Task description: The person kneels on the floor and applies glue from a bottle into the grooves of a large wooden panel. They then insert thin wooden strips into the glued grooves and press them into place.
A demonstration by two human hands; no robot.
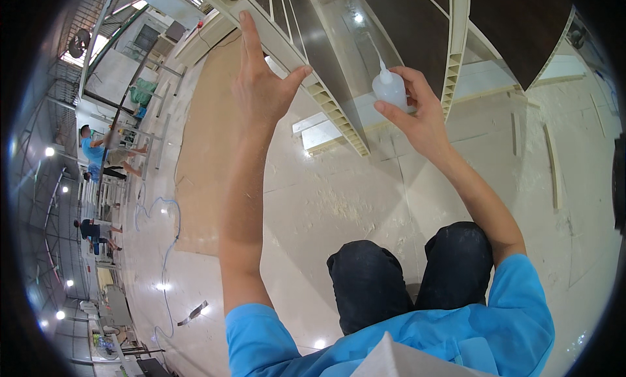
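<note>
In my right hand (417, 113) is a small translucent white squeeze bottle (389, 89), its long thin nozzle pointing up and away from me. Fingers and thumb wrap around the bottle's right side. My left hand (264, 84) has its index finger and thumb spread apart, resting along the pale edge of a dark panel (310, 41). Hollow cells show in the end of that panel (336, 113). Just right of the bottle stands a second dark panel (417, 31) with a similar cellular edge (451, 74).
A white strip (323, 134) lies on the floor under the panels. Brown sheeting (205, 155) covers the floor at left, beside a blue hose (171, 246). Wood shavings (339, 204) and a thin strip (553, 165) lie about. Other people (94, 149) are far off at left.
</note>
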